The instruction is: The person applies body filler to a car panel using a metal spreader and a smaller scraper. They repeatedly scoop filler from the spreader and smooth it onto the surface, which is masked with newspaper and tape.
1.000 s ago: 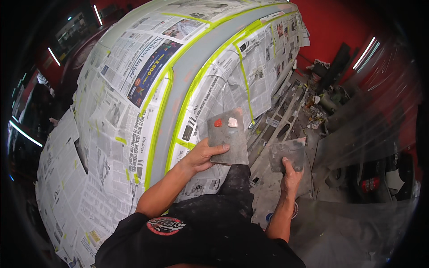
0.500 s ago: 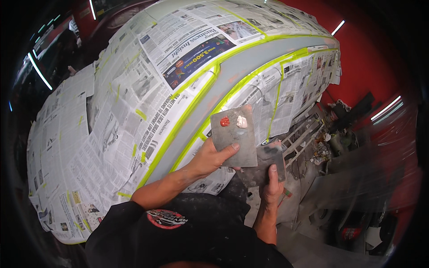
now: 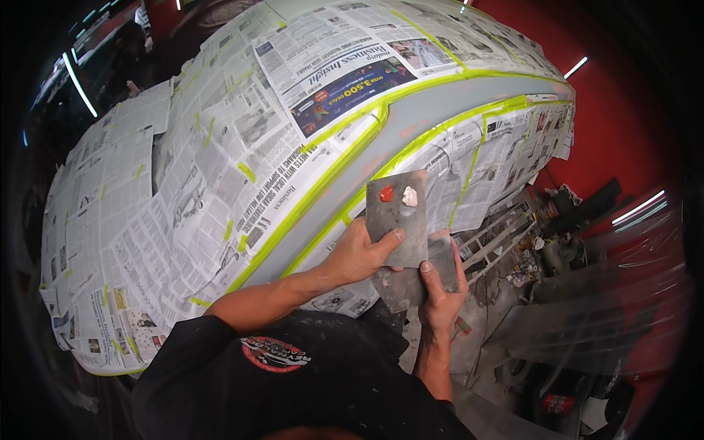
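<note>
My left hand (image 3: 361,253) grips a flat grey putty board (image 3: 392,224), its thumb lying over the face. Near the board's top edge sit a red dab of paste (image 3: 386,193) and a white dab of paste (image 3: 410,196). My right hand (image 3: 443,302) is closed on a second, darker grey flat plate (image 3: 442,258), smeared and dusty. That plate lies partly behind the board's lower right, so some of it is hidden; whether the two touch I cannot tell. Ahead of both hands runs a bare grey car-body strip (image 3: 345,192) with pinkish patches.
Newspaper (image 3: 213,198) covers the car body on both sides of the strip, edged with yellow-green masking tape (image 3: 433,132). To the right are a metal frame (image 3: 506,227), clutter on the floor and clear plastic sheeting (image 3: 587,279). A red wall (image 3: 616,139) rises behind.
The darker plate in my right hand has come left and tilted, now further behind the board. The board stays in my left hand. The whole view has shifted slightly.
</note>
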Tool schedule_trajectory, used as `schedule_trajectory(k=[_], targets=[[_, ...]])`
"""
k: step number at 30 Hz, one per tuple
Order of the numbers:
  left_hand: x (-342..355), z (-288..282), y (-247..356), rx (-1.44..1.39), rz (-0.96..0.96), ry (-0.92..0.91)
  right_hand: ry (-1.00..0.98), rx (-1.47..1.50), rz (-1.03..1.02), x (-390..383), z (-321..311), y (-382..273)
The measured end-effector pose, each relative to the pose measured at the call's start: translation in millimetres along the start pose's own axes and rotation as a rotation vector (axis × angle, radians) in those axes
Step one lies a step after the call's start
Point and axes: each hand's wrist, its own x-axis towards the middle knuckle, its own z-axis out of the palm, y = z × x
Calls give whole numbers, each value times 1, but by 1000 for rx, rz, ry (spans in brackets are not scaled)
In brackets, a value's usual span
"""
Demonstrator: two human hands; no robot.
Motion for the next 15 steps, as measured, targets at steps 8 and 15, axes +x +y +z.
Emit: schedule_trajectory(k=[8, 15], targets=[[2, -5, 4, 36, -38, -101, -118, -69, 94, -2, -10, 4], [15, -14, -2, 260, 90, -186, -197, -294, 88, -4, -32, 0]])
